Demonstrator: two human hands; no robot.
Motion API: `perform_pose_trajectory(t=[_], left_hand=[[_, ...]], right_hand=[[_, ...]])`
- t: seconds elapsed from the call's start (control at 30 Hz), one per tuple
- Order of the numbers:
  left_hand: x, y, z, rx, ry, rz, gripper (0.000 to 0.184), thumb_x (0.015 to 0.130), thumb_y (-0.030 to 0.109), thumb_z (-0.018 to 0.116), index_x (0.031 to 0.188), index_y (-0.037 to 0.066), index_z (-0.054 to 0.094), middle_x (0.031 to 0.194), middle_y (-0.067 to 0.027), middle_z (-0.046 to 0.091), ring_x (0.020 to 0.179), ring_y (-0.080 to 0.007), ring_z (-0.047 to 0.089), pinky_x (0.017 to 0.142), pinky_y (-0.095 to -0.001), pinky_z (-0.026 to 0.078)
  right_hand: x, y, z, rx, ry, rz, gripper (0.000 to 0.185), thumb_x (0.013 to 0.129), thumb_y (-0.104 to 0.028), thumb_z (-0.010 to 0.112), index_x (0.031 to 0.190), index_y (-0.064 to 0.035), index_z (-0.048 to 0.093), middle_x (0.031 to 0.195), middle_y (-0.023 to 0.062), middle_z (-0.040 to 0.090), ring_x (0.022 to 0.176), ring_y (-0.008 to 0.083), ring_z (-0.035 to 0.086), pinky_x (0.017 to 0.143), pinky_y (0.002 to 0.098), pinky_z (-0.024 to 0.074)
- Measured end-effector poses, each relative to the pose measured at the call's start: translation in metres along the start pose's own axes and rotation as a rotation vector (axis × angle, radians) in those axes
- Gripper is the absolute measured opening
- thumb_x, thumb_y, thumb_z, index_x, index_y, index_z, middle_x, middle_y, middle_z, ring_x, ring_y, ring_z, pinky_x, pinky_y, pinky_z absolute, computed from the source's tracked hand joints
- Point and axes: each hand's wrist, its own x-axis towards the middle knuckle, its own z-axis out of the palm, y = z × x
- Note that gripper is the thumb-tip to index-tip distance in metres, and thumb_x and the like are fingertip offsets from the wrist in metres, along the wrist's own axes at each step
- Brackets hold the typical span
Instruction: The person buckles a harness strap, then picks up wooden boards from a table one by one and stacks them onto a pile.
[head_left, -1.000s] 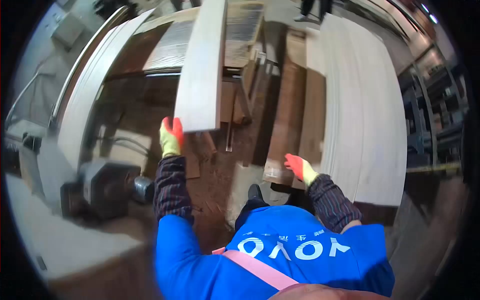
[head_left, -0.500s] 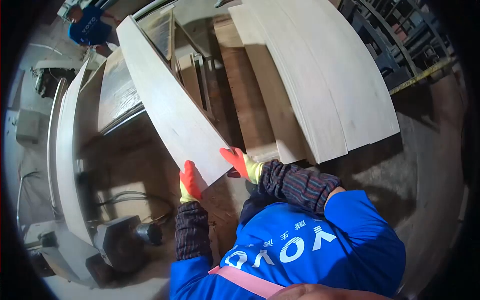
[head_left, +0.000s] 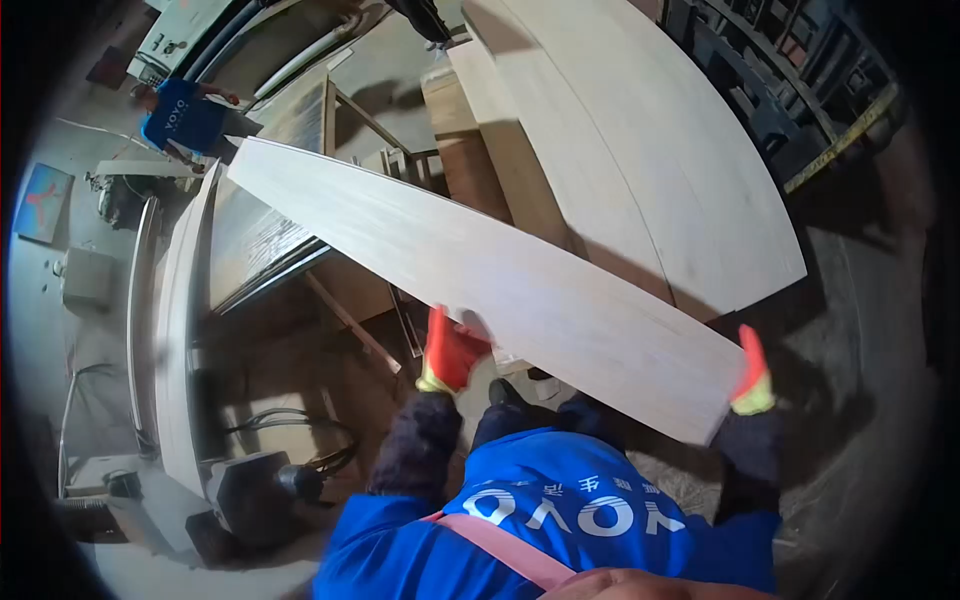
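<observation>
Head view: left hand grips pale board by long edge, right hand by near end.

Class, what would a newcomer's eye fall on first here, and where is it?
A long pale board slants across the middle, with the person's red-gloved left hand at its near edge and right hand at its right end. Wide pale boards lie at upper right. Another person in blue stands at upper left.
</observation>
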Motion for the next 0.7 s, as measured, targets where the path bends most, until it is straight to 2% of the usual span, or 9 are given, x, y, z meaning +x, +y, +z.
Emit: perform_pose_trajectory(t=[0.03, 0.13, 0.27, 0.4, 0.47, 0.57, 0.63, 0.67, 0.7], left_hand=[[0.014, 0.028, -0.007, -0.100, 0.040, 0.088, 0.043, 0.094, 0.052, 0.053, 0.101, 0.010, 0.057, 0.089, -0.0060, 0.058, 0.086, -0.0243, 0.058, 0.085, -0.0409, 0.050], [0.034, 0.072, 0.008, -0.194, 0.146, 0.298, 0.052, 0.093, 0.057, 0.051, 0.117, 0.011, 0.054, 0.110, -0.0075, 0.057, 0.101, -0.0277, 0.056, 0.093, -0.0444, 0.046], [0.046, 0.036, 0.032, -0.196, 0.083, 0.393, 0.066, 0.092, 0.062, 0.049, 0.135, 0.013, 0.050, 0.133, -0.0086, 0.054, 0.118, -0.0309, 0.053, 0.103, -0.0480, 0.041], [0.076, 0.040, 0.007, -0.227, -0.036, 0.291, 0.073, 0.092, 0.062, 0.049, 0.146, 0.014, 0.038, 0.147, -0.0071, 0.043, 0.129, -0.0303, 0.045, 0.108, -0.0487, 0.036], [0.094, 0.055, 0.009, -0.186, -0.009, 0.279, 0.073, 0.092, 0.062, 0.047, 0.145, 0.013, 0.039, 0.145, -0.0076, 0.045, 0.128, -0.0307, 0.046, 0.108, -0.0488, 0.035], [0.131, 0.080, -0.003, -0.069, -0.024, 0.292, 0.074, 0.092, 0.063, 0.046, 0.146, 0.013, 0.038, 0.146, -0.0082, 0.044, 0.128, -0.0303, 0.045, 0.109, -0.0476, 0.035], [0.161, 0.094, -0.023, 0.107, -0.057, 0.346, 0.077, 0.092, 0.064, 0.046, 0.148, 0.013, 0.034, 0.148, -0.0087, 0.040, 0.131, -0.0292, 0.043, 0.111, -0.0450, 0.033], [0.175, 0.097, -0.025, 0.110, -0.061, 0.339, 0.077, 0.092, 0.064, 0.046, 0.148, 0.013, 0.034, 0.148, -0.0087, 0.040, 0.131, -0.0292, 0.043, 0.111, -0.0450, 0.033], [0.187, 0.099, -0.025, 0.218, 0.141, 0.316, 0.070, 0.092, 0.065, 0.046, 0.138, 0.012, 0.044, 0.134, -0.0092, 0.051, 0.118, -0.0283, 0.051, 0.100, -0.0429, 0.041]], right_hand=[[-0.019, -0.023, -0.026, -0.086, 0.164, -0.213, 0.050, 0.102, -0.031, 0.042, 0.149, -0.0147, 0.034, 0.141, 0.0116, 0.049, 0.125, 0.0282, 0.050, 0.104, 0.0435, 0.0424], [-0.108, -0.085, -0.063, -0.766, 0.433, -0.445, 0.053, 0.099, -0.028, 0.046, 0.148, -0.0117, 0.036, 0.123, 0.0126, 0.059, 0.102, 0.0203, 0.060, 0.088, 0.0347, 0.0490], [-0.199, -0.084, -0.193, -0.782, 0.914, -0.726, 0.046, 0.096, -0.037, 0.052, 0.131, -0.0065, 0.053, 0.107, 0.0114, 0.064, 0.092, 0.0204, 0.061, 0.080, 0.0334, 0.0500], [-0.256, -0.024, -0.208, -1.139, 1.281, -1.156, 0.049, 0.092, -0.049, 0.056, 0.108, -0.0032, 0.064, 0.100, 0.0084, 0.062, 0.092, 0.0217, 0.059, 0.083, 0.0373, 0.0480], [-0.292, -0.002, -0.175, -0.249, 0.854, -0.585, 0.050, 0.091, -0.045, 0.060, 0.105, 0.0026, 0.065, 0.096, 0.0129, 0.066, 0.088, 0.0236, 0.061, 0.079, 0.0378, 0.0490], [-0.267, 0.076, -0.108, -0.134, 1.054, -0.616, 0.050, 0.092, -0.046, 0.058, 0.104, 0.0016, 0.065, 0.099, 0.0132, 0.065, 0.093, 0.0266, 0.060, 0.082, 0.0400, 0.0481], [-0.258, 0.130, -0.117, -0.062, 1.148, -0.640, 0.049, 0.092, -0.046, 0.057, 0.104, 0.0011, 0.064, 0.100, 0.0134, 0.065, 0.096, 0.0281, 0.060, 0.084, 0.0411, 0.0476], [-0.262, 0.156, -0.130, 0.014, 0.918, -0.501, 0.052, 0.093, -0.047, 0.055, 0.111, 0.0009, 0.062, 0.107, 0.0142, 0.064, 0.102, 0.0298, 0.058, 0.089, 0.0433, 0.0457], [-0.268, 0.175, -0.140, 0.085, 0.686, -0.360, 0.054, 0.093, -0.048, 0.053, 0.117, 0.0007, 0.060, 0.114, 0.0149, 0.063, 0.109, 0.0315, 0.056, 0.094, 0.0456, 0.0439]])
